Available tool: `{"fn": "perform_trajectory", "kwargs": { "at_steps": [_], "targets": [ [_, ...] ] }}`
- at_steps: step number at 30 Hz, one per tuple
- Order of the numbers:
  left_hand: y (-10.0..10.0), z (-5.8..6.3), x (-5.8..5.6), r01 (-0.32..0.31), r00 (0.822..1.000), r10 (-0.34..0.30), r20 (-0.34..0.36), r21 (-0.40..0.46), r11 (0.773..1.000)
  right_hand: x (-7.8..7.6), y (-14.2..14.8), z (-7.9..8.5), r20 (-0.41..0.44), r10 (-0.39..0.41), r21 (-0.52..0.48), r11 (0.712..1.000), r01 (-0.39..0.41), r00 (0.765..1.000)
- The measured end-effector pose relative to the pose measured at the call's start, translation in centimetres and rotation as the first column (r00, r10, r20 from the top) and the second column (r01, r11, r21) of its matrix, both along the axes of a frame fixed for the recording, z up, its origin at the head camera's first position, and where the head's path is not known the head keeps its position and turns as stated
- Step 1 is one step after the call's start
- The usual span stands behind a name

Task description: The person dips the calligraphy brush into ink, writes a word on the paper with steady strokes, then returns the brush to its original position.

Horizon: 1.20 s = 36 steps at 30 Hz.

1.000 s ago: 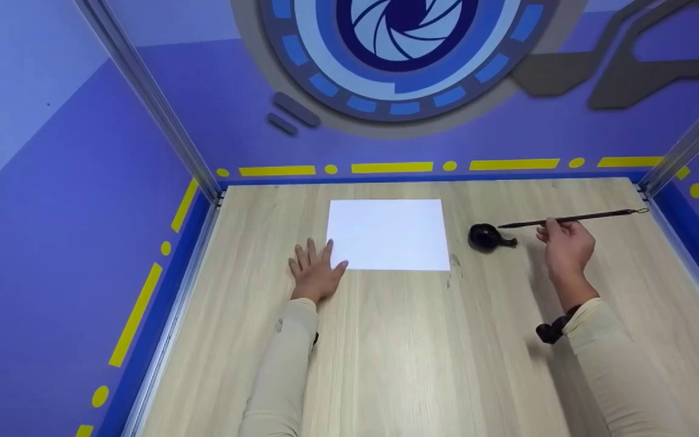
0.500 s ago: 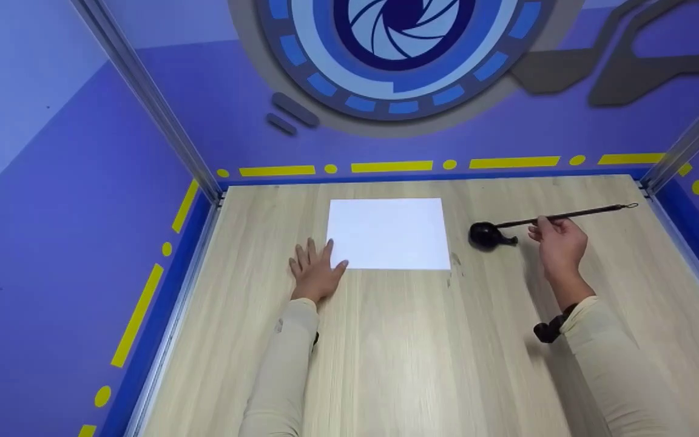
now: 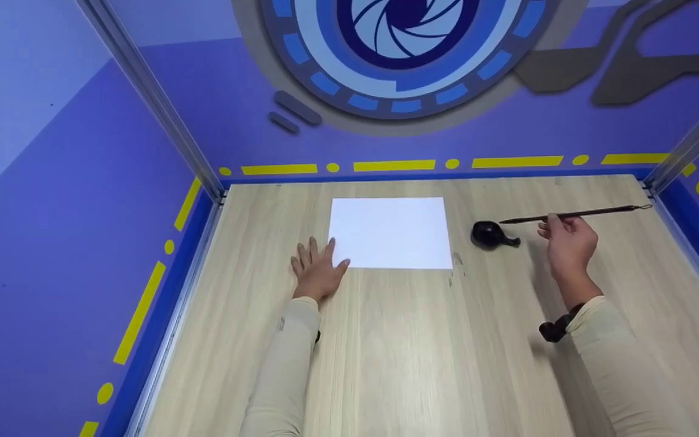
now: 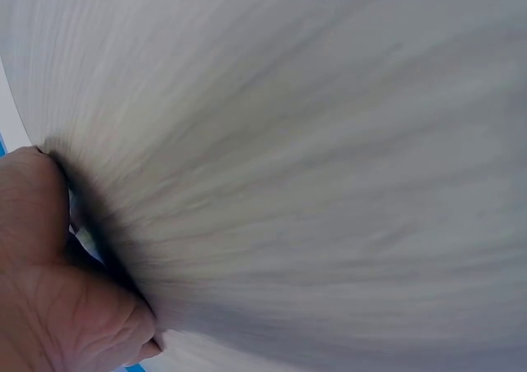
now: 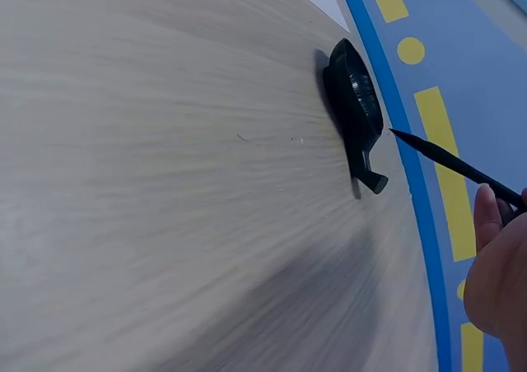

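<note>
My left hand (image 3: 318,274) lies flat with spread fingers at the lower left corner of a white sheet of paper (image 3: 389,233), thumb and forefinger touching it. In the left wrist view only part of that hand (image 4: 58,273) shows, against the table. A dark writing brush (image 3: 598,212) with a hanging loop is pinched in my right hand (image 3: 571,246), tilted nearly level. Its tip points left, close above the rim of a small black ink dish (image 3: 488,235) with a short handle. The right wrist view has the brush (image 5: 449,160) tip just apart from the dish (image 5: 354,96).
The wood-grain table (image 3: 398,352) carries a few dark smudges (image 3: 457,260) right of the paper. Purple-blue panels (image 3: 161,109) with yellow marks stand at the back and both sides, joined by metal posts (image 3: 149,97).
The brush first moved left until its tip met the dish, then back right and slightly up, its tip now clear of the dish's edge. My left hand and the paper have stayed put.
</note>
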<state>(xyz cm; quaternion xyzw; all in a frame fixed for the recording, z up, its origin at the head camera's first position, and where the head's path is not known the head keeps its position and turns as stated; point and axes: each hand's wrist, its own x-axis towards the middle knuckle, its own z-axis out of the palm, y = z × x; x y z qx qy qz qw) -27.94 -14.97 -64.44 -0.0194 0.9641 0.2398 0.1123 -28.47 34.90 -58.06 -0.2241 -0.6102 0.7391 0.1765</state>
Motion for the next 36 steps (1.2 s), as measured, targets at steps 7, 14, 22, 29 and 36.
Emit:
{"fn": "perform_trajectory", "kwargs": {
  "at_steps": [7, 14, 22, 29, 36],
  "targets": [
    [0.1, 0.4, 0.2, 0.002, 1.0, -0.002, -0.008, -0.007, 1.0, 0.3, -0.9, 0.6, -0.003, 0.038, -0.014, 0.999, -0.038, 0.999],
    [0.0, 0.4, 0.2, 0.0, 1.0, 0.001, -0.002, 0.024, 1.0, 0.3, -0.4, 0.2, 0.015, 0.021, 0.019, 1.0, -0.022, 1.0],
    [0.0, 0.3, 0.2, 0.003, 1.0, -0.003, -0.005, 0.021, 1.0, 0.3, -0.3, 0.5, -0.017, -0.009, -0.032, 0.999, 0.008, 1.0],
    [0.0, 0.2, 0.2, -0.006, 1.0, 0.006, -0.008, 0.011, 1.0, 0.4, -0.8, 0.3, -0.013, 0.034, -0.02, 0.999, -0.034, 0.999],
    [0.0, 0.3, 0.2, -0.001, 1.0, 0.001, -0.019, 0.004, 1.0, 0.2, -0.1, -0.5, 0.002, -0.003, 0.004, 1.0, 0.003, 1.0]
  ]
}}
